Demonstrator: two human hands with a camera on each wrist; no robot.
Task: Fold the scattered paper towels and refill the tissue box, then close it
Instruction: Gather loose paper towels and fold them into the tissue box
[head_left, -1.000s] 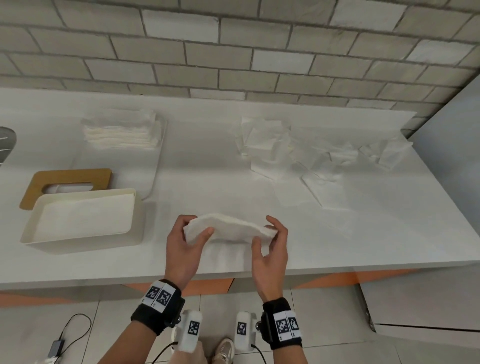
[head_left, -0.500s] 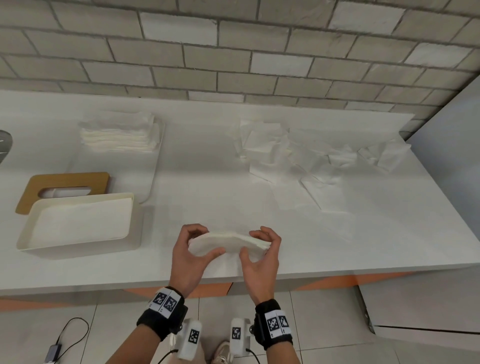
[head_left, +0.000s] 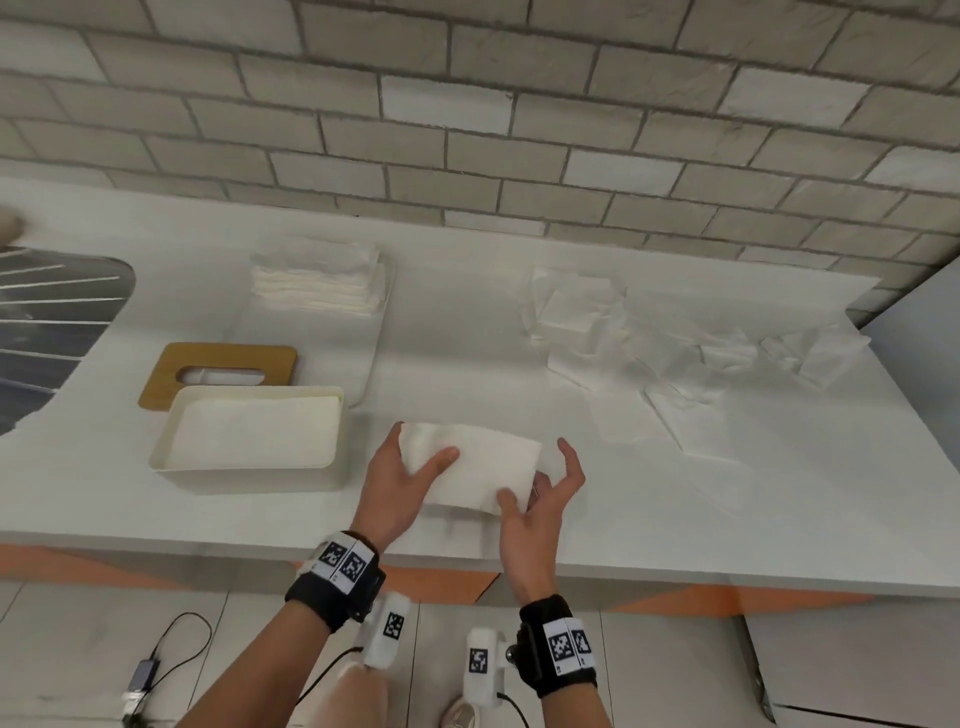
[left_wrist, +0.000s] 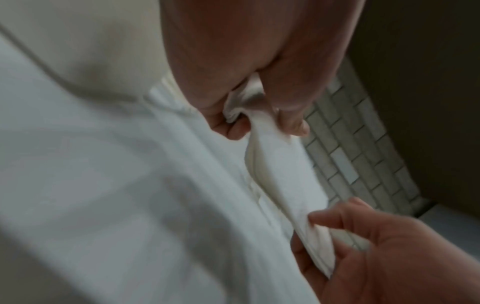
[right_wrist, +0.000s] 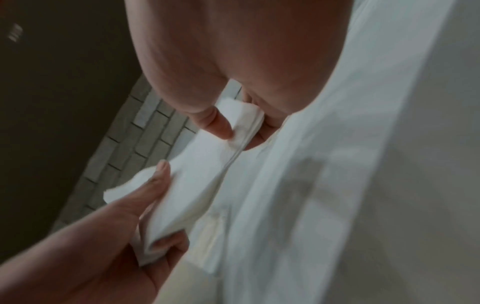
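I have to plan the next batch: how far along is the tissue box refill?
Partly done. The open box already holds folded towels, with a spare stack behind it. Both hands hold another folded bundle. Loose towels still need folding, and the wooden lid lies beside the box.

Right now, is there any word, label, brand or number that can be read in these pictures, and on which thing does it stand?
No readable words, brands or numbers.
Left wristband: square black-and-white code markers, no letters.
Right wristband: the same kind of markers.
Two wrist cameras: one code marker each.
Tissue box and wooden lid: no print visible.
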